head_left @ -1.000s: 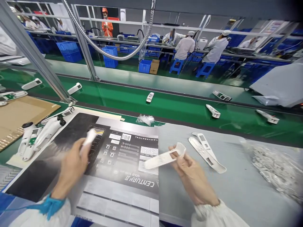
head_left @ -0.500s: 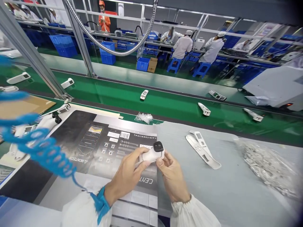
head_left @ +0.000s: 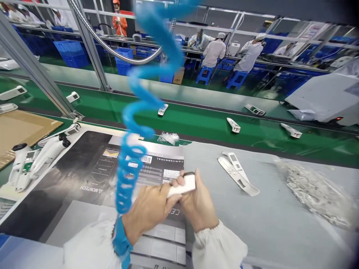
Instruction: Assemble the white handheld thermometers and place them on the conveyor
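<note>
A white handheld device [head_left: 188, 183], shaped like a forehead thermometer, is held between both hands above the printed sheet. My left hand [head_left: 153, 201] is closed around its near part, thumb along the side. My right hand [head_left: 198, 205] wraps the far end, with fingers over the top and thumb upright beside it. A dark edge shows at the far end; most of the body is hidden by my fingers. A blue wrist strap [head_left: 122, 239] circles my left wrist, and its blurred coiled blue cord [head_left: 130, 160] rises in front of the view.
Two white shell parts [head_left: 238, 175] lie on the grey mat [head_left: 224, 224], left of a clear bag [head_left: 316, 194] of small pale parts. White devices [head_left: 39, 160] are piled at left. Beyond runs a green conveyor [head_left: 196, 119] carrying several devices. Co-workers [head_left: 214, 50] sit farther back.
The device has been turned in my hands, so its black square end now shows only as a thin edge. My right fingers have wrapped over it. The coiled cord has swung rightward.
</note>
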`<state>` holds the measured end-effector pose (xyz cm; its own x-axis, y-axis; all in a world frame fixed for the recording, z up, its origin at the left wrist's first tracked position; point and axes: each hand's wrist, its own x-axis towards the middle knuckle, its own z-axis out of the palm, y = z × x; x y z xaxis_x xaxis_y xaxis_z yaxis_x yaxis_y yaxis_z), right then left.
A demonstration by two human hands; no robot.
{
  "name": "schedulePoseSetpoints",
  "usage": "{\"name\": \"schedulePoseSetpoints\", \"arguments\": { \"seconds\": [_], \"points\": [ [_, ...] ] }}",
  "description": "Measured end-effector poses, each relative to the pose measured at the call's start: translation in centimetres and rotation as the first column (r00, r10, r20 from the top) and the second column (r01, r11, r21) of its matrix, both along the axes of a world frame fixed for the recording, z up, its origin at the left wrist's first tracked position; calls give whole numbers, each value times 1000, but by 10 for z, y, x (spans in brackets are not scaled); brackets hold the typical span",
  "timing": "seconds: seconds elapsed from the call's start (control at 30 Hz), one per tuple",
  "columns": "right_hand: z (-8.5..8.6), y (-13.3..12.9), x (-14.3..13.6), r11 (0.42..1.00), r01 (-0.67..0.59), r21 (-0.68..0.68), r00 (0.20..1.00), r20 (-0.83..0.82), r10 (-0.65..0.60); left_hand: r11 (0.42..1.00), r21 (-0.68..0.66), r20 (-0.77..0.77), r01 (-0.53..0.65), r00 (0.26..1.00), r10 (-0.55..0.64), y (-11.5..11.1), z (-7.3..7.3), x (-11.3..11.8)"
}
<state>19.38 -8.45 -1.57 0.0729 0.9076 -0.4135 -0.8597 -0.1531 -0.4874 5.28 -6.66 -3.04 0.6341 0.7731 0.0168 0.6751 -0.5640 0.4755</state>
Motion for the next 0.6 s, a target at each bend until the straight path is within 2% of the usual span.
{"name": "schedulePoseSetpoints", "arguments": {
  "seconds": [0.1,0.17,0.27,0.4,0.47,0.53,0.57,0.6],
  "points": [
    [1,-6,3,994,-79,71,989,129,70,988,14,235,-152,961,144,8,9,2],
    [-1,-11,3,993,-95,71,981,174,82,991,2,338,-137,932,128,9,11,10],
    [-5,-14,-2,997,-67,27,982,178,62,996,-3,332,-91,939,87,6,8,25],
    [-7,-11,-5,996,-64,-68,977,201,77,991,-34,332,-130,934,134,2,4,32],
    [-5,-8,-3,991,-109,-81,970,210,124,986,-148,299,-76,947,118,9,9,25],
    [-6,-5,4,981,-170,-89,933,307,190,945,-326,229,6,971,72,27,21,10],
    [-7,-4,9,978,-179,-106,878,431,208,896,-442,182,36,982,50,42,29,1],
    [-10,-3,15,979,-152,-134,776,598,202,832,-553,131,47,991,32,60,37,-8]
  ]
}}
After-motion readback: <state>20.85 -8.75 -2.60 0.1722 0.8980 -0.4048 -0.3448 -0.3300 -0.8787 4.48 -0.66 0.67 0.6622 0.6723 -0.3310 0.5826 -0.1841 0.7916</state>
